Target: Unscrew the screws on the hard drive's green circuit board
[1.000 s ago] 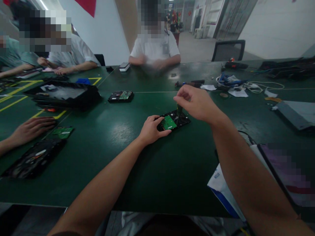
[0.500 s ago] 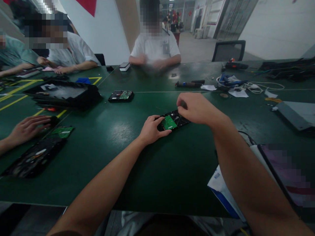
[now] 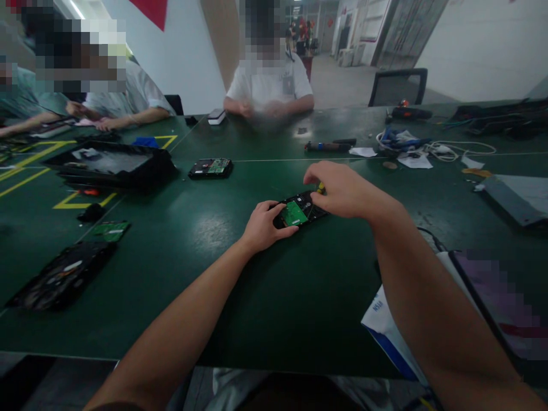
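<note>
A black hard drive (image 3: 305, 206) with a green circuit board (image 3: 293, 213) on top lies on the dark green table (image 3: 214, 268). My left hand (image 3: 263, 225) grips its near left end, fingers curled over the edge. My right hand (image 3: 340, 188) rests low at the drive's far right corner, fingers pinched on a small screwdriver (image 3: 320, 186) whose yellow end shows between them.
A second hard drive (image 3: 211, 167) lies further back, beside a black tray (image 3: 111, 164). A dismantled drive (image 3: 60, 277) and a loose green board (image 3: 110, 230) sit at the left. Cables and tools (image 3: 411, 147) lie at back right. Other people sit across the table. A white and blue bag (image 3: 387, 325) is by my right forearm.
My right hand has come down from above the drive to its right corner. The co-worker's hand at the left has withdrawn out of view. My left hand has not moved.
</note>
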Motion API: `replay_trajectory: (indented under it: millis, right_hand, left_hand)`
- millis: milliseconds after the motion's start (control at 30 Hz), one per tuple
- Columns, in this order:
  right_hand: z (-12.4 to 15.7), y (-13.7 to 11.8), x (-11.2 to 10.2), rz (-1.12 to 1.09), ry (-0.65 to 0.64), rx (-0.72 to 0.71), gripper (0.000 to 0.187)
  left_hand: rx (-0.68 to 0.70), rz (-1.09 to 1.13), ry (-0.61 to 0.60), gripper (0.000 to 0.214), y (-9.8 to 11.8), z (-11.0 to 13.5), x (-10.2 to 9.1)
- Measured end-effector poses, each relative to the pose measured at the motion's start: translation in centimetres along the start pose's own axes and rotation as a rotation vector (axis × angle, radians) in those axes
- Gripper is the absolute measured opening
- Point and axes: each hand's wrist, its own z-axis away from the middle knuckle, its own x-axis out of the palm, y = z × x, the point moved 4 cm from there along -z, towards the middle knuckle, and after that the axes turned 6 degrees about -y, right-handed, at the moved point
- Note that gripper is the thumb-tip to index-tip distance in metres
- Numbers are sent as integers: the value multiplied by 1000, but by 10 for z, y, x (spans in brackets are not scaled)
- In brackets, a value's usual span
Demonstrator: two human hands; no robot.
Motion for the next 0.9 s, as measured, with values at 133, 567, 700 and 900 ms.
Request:
replay_trajectory:
  millis: [133,567,700,900]
  right_hand:
    - [-1,-3,-1,-4,2,4,21]
    - [1,1,-2,61,32,98,21]
    - [1,4,-2,114,41,172,22]
    - [1,0,-1,89,15,112,23]
  left_hand:
    - [-1,-5,7,74,0,0,0]
    - [-7,-10,-6,73,2,0,-2]
    - [-2,-5,-12,75,1,0,-1]
    - [0,-19,2,76,-1,-1,1]
